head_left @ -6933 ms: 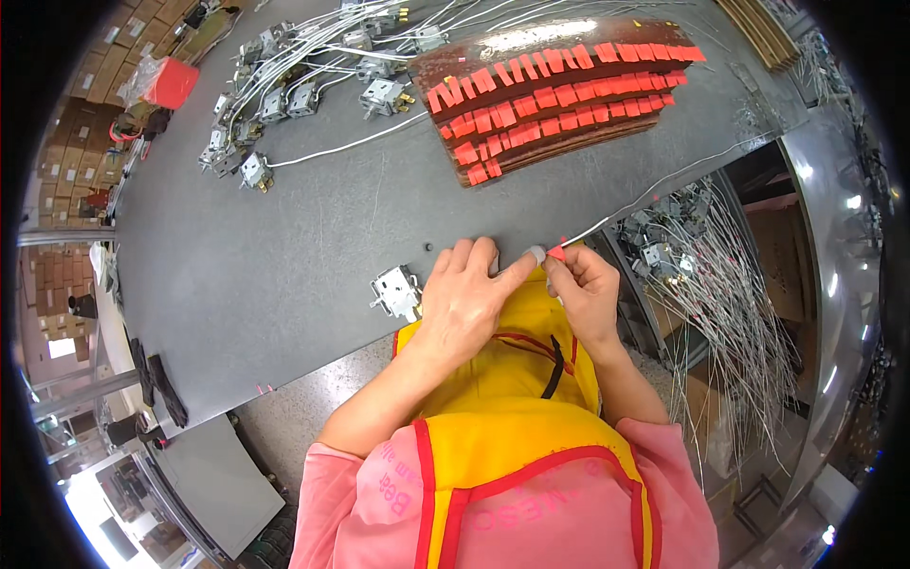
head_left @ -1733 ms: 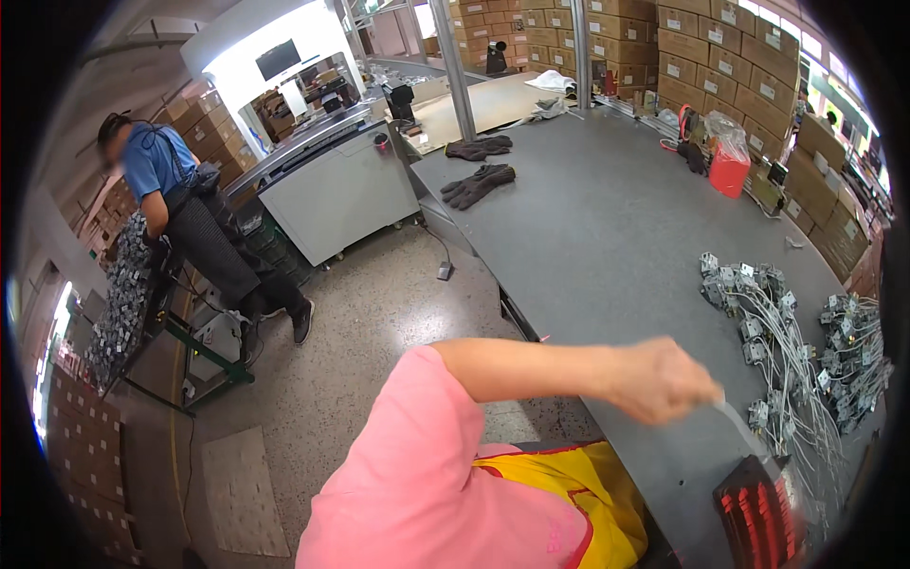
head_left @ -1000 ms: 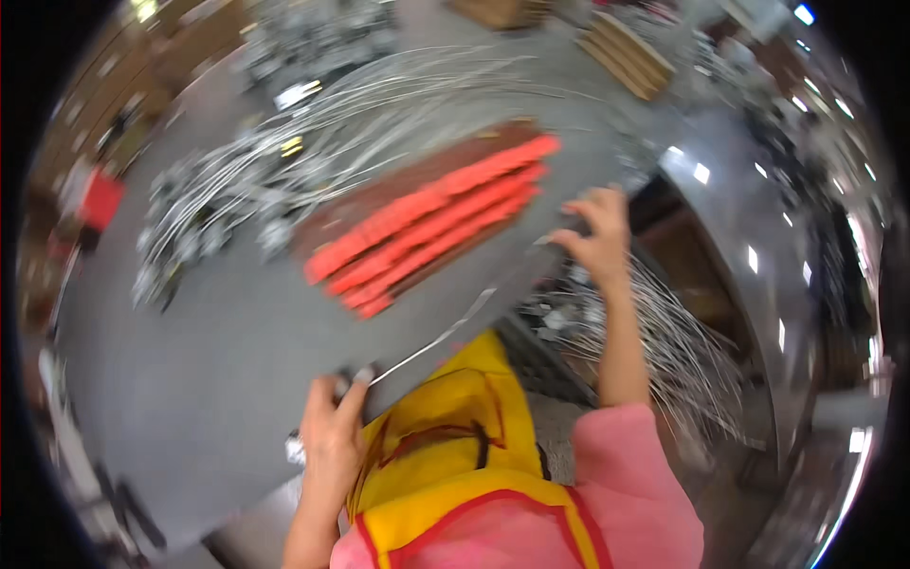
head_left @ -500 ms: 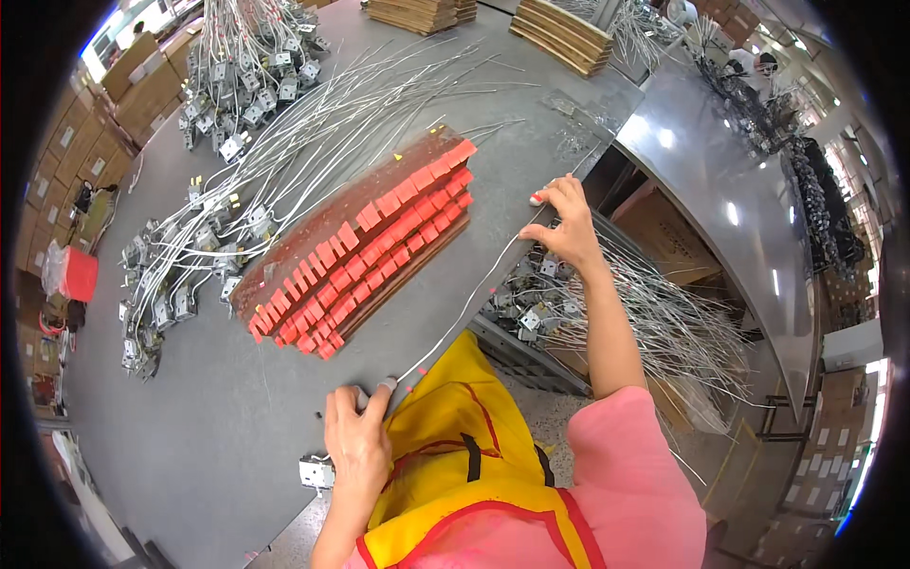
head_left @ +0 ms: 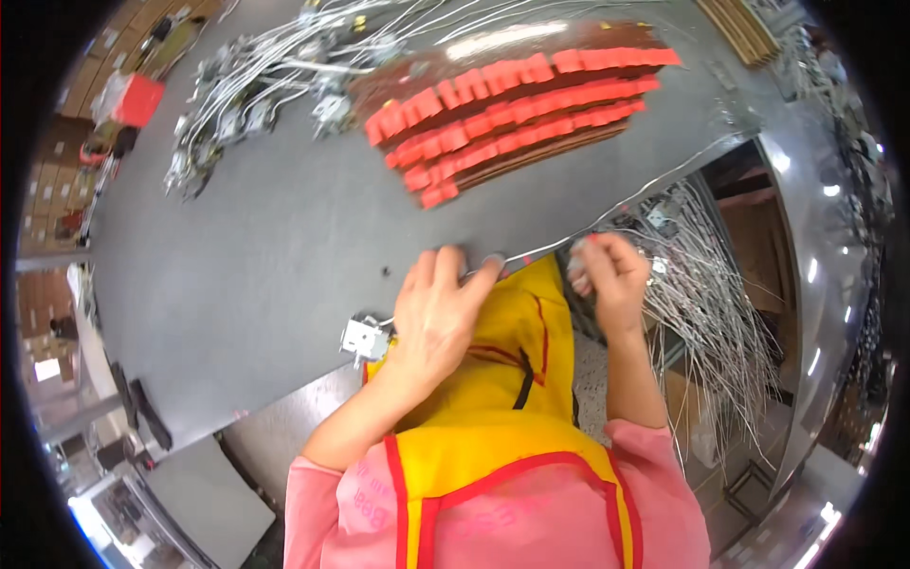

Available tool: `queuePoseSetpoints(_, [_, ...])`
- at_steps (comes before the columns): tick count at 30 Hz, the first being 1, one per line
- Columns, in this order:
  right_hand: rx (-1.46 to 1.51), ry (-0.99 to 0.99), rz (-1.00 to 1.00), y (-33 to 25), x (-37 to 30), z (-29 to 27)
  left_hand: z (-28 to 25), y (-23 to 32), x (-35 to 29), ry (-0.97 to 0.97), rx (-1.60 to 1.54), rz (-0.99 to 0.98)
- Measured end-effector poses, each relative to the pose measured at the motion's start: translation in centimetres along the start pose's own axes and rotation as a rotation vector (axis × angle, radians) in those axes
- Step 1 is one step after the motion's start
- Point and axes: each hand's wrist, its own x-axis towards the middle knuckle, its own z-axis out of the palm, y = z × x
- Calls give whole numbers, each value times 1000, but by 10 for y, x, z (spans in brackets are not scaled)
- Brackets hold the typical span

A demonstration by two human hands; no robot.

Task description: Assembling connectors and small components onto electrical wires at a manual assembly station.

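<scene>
A thin white cable (head_left: 654,180) lies along the table's front edge, running from my left hand toward the far right. My left hand (head_left: 438,308) is closed on the cable's near part, thumb and fingers pinching it against the tabletop. Just left of that hand a small metal box-like fitting (head_left: 365,339) sits at the table edge, joined to a short piece of white wire. My right hand (head_left: 611,280) is over the edge, just below the cable. Its fingers are curled together, with a spot of red at the tips; what they hold is too blurred to make out.
Beyond the cable, a brown stepped board (head_left: 531,45) carries rows of red tabs (head_left: 512,114). Metal fittings with white cables (head_left: 256,109) lie at the back left. Below the right edge hangs a bundle of wires (head_left: 716,332). Stacked brown sheets (head_left: 739,28) stand far right.
My view has shifted. My right hand has let go of the cable farther along and come back closer to my left hand, its fingers now curled. My left hand stays on the cable.
</scene>
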Motion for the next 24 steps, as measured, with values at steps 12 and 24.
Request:
queuePoseSetpoints(12, [96,-166,201,17,-45,56,5,-3,-14,65,13,39])
queuePoseSetpoints(24, [99,-162,311,10,-47,62,6,3,-16,81,28,20])
